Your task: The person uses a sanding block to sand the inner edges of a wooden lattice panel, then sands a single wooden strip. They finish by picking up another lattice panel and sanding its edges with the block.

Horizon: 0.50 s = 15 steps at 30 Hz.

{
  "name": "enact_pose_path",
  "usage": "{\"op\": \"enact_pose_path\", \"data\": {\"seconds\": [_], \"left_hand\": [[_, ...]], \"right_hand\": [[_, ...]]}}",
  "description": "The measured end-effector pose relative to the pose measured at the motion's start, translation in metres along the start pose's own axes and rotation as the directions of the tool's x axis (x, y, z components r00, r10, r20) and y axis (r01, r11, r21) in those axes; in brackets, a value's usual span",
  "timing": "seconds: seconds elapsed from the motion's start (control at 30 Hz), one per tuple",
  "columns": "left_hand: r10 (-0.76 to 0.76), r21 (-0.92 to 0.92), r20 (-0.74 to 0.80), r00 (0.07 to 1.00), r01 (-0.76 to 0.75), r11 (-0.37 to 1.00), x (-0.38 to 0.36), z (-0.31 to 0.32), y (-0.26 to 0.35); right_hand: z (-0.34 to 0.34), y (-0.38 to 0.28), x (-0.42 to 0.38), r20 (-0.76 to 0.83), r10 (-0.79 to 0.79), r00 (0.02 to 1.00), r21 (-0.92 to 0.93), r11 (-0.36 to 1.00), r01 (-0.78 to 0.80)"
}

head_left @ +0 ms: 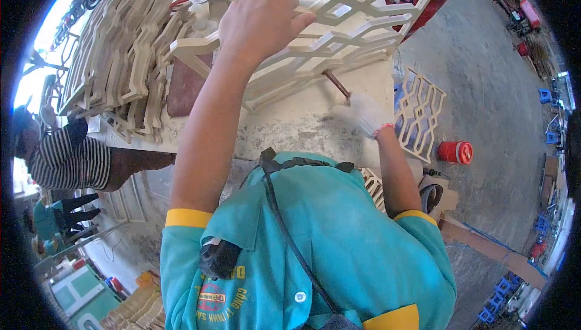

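Observation:
A pale wooden lattice frame (345, 45) stands tilted on the dusty worktable (284, 133). Bent fingers of my left hand (257, 24) curl over one of its upper slats, with the thumb pointing right. Below the lattice, my right hand (362, 114) wears a whitish glove and is somewhat blurred. It is closed around a thin brown stick-like tool (336, 83), whose far end reaches the lattice's lower edge.
Zigzag wooden pieces (121, 45) are stacked at the left, beside a dark red block (189, 85). A person in stripes (72, 157) is at the left, another person's red clothing (426, 9) behind the lattice. A red container (455, 152) stands on the floor at right.

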<state>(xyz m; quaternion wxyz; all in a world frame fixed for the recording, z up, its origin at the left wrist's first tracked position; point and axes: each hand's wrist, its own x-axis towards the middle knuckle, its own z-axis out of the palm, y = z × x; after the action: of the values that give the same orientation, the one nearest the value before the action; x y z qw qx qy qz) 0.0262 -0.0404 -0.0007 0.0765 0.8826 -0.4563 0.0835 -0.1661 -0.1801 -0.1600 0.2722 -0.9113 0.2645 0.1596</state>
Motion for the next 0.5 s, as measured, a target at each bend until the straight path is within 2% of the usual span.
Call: {"op": "enact_pose_path", "data": {"seconds": [0.1, 0.2, 0.3, 0.4, 0.5], "left_hand": [[-0.016, -0.04, 0.006, 1.0, 0.016, 0.999, 0.0, -0.002, -0.003], [-0.061, -0.155, 0.009, 0.998, 0.061, 0.986, -0.013, -0.018, -0.013], [-0.113, -0.291, -0.079, 0.99, 0.086, 0.953, -0.04, -0.028, -0.035], [-0.251, -0.487, -0.158, 0.955, 0.146, 0.861, -0.07, -0.035, -0.052], [-0.382, -0.572, -0.221, 0.897, 0.198, 0.796, -0.096, -0.03, -0.065]], "right_hand": [[-0.009, 0.004, -0.028, -0.013, 0.071, 0.997, 0.173, 0.983, -0.068], [-0.007, 0.015, -0.048, -0.165, 0.14, 0.976, 0.379, 0.923, -0.068], [-0.014, 0.015, -0.066, -0.123, 0.275, 0.954, 0.724, 0.682, -0.103], [-0.01, 0.025, -0.057, -0.135, 0.271, 0.953, 0.831, 0.554, -0.04], [-0.009, 0.015, -0.051, -0.139, 0.257, 0.956, 0.866, 0.5, -0.008]]}}
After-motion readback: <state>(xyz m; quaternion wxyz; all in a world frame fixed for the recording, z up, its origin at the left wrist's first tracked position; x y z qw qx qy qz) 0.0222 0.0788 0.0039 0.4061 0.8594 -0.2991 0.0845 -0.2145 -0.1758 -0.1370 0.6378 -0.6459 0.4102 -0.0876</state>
